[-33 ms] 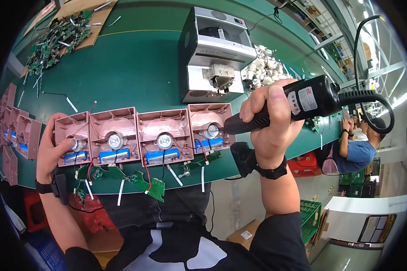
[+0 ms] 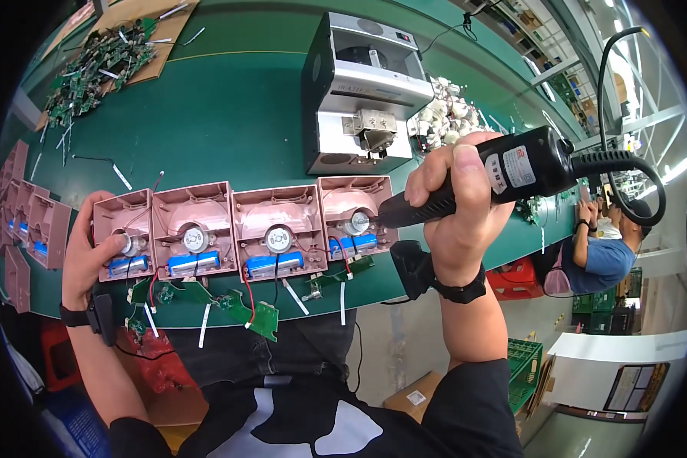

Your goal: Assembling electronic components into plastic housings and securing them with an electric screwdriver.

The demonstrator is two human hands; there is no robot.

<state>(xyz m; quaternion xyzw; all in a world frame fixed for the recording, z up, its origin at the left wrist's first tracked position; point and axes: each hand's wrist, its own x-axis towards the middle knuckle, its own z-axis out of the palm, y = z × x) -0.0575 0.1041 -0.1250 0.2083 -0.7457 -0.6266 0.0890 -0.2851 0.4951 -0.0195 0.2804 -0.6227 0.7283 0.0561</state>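
Note:
Several pink plastic housings [image 2: 273, 204] stand side by side in a row along the table's near edge, open sides up. Each has a round silver motor [image 2: 195, 240] and a blue battery cell [image 2: 275, 266]. Green circuit boards [image 2: 264, 320] hang by wires in front of them. My left hand [image 2: 90, 248] grips the row's left end, thumb against the leftmost motor [image 2: 132, 244]. In my right hand [image 2: 462, 195] is a black corded electric screwdriver [image 2: 523, 164], held tilted. Its tip reaches the rightmost motor [image 2: 358, 223]; exact contact is hard to make out.
A grey-black benchtop machine [image 2: 366, 91] stands behind the row, with a heap of white parts [image 2: 449, 114] beside it. Circuit boards are piled [image 2: 103, 69] at far left. More pink housings [image 2: 34, 221] lie left. A co-worker [image 2: 607, 248] sits at right.

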